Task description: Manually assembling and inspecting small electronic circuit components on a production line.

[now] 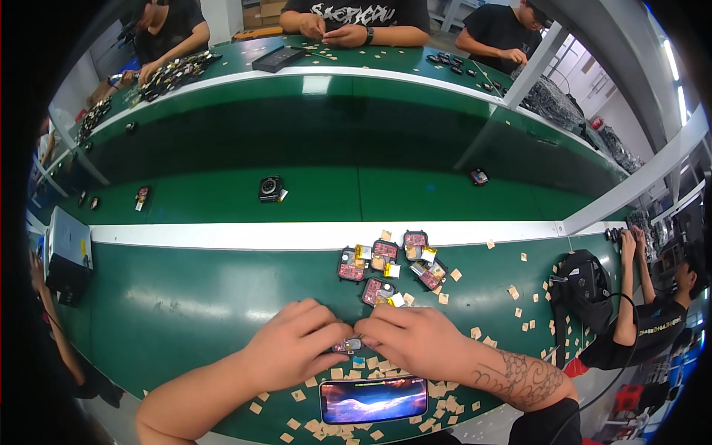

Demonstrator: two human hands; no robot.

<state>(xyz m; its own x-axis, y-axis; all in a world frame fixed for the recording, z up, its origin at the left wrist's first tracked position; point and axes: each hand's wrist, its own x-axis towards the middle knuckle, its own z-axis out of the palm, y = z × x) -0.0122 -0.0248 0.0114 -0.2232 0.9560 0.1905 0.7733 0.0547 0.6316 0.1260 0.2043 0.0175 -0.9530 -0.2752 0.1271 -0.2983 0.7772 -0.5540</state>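
Observation:
Between my two hands, just above the near part of the green bench, is a small open watch case [345,346] with a reddish circuit board and a silvery part. My left hand [293,343] grips it from the left, thumb below and fingers curled over the top. From the right, my right hand [406,337] pinches at its edge with bent fingers; the fingertips partly hide it. Just beyond lie several similar open watch cases [379,291], with red boards and silver-and-yellow battery cells [391,271].
A lit phone [374,400] lies near me among scattered beige paper squares [311,426]. At the right are a black backpack [586,282] and a co-worker [656,326]. A white rail [185,236] crosses behind the cases; a grey box [68,248] stands left. Co-workers sit at the far bench.

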